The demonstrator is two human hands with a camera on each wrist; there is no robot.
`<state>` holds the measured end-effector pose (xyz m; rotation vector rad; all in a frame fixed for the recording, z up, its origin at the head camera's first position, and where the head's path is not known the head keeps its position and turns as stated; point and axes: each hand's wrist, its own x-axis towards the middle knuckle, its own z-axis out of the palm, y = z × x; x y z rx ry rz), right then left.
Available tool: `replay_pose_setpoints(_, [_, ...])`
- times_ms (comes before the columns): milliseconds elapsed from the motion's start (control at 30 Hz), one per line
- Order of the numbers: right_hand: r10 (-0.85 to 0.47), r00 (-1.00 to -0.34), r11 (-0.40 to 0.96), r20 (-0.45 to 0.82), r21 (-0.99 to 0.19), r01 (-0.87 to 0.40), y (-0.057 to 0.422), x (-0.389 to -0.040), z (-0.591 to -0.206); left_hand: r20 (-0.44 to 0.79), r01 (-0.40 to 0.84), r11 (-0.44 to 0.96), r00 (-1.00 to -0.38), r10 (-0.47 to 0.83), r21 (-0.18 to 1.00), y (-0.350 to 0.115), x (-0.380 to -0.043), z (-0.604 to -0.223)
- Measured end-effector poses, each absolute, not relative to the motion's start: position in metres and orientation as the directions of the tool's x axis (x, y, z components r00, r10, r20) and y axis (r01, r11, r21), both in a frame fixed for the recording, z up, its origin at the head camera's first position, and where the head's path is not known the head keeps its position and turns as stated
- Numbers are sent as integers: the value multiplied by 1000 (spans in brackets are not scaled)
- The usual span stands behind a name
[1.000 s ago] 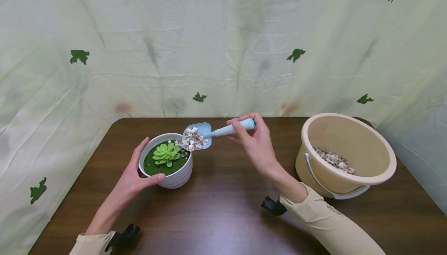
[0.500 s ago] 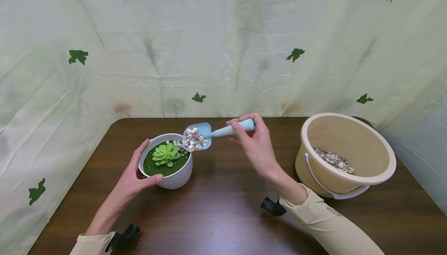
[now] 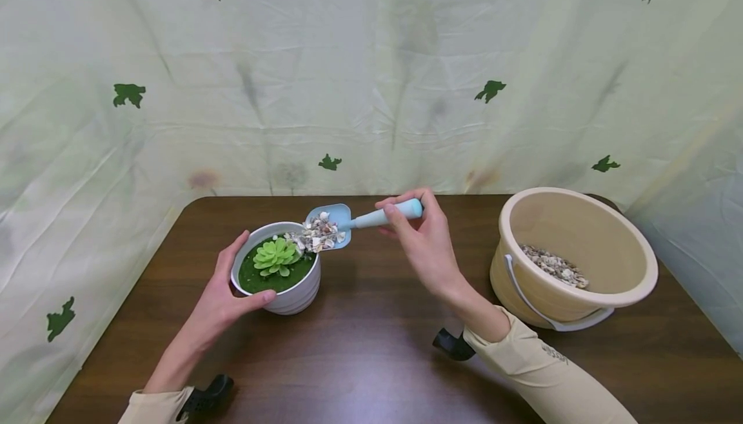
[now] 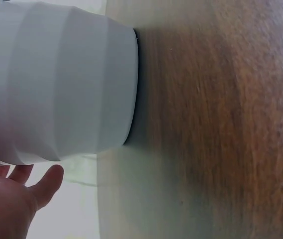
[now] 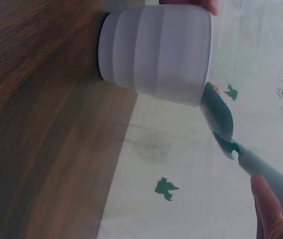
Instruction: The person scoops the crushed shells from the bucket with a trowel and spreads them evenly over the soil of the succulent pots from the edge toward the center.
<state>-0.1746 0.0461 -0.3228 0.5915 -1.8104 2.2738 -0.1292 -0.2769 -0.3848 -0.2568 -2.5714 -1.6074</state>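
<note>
The left hand (image 3: 217, 298) grips the white pot (image 3: 298, 296), thumb along the near side of its rim and fingers round the left side. The pot stands upright on the brown wooden desk (image 3: 371, 366), left of centre; its outer wall is ringed with smooth ribs, seen up close in both wrist views. Inside, a bright green succulent (image 3: 275, 256) rises from a dark green surface (image 3: 255, 277).

The right hand (image 3: 426, 240) pinches the handle of a light blue scoop (image 3: 371, 219) between thumb and fingers. The scoop's blade touches the right side of the pot's rim, and the right wrist view shows it tilted there. Pale, mixed-colour fragments (image 3: 322, 233) lie on the blade and spill over onto the pot's far right side, beside the plant.

Well apart, at the right of the desk, stands a cream bucket (image 3: 604, 237) with a pale grey handle (image 3: 586, 322) hanging down its front and more fragments (image 3: 555, 266) at the bottom.

A small dark print (image 3: 555, 353) sits on the beige right sleeve (image 3: 563, 379), leafy in outline but too fine to read. Behind the desk, a pale cloth (image 3: 371, 88) carries green bird-like shapes and sprigs.
</note>
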Motion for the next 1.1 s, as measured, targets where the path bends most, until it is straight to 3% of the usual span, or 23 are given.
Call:
replay_pose_setpoints(700, [-79,-913,-249,399,-895,-370,48,-170,-322,172,194,322,-980,96,927,-276,-128,-386])
replay_pose_setpoints(1100, [-66,-912,-219,404,-898,-382,45,-169,-320,166,167,461,-985,42,872,-271,-127,-386])
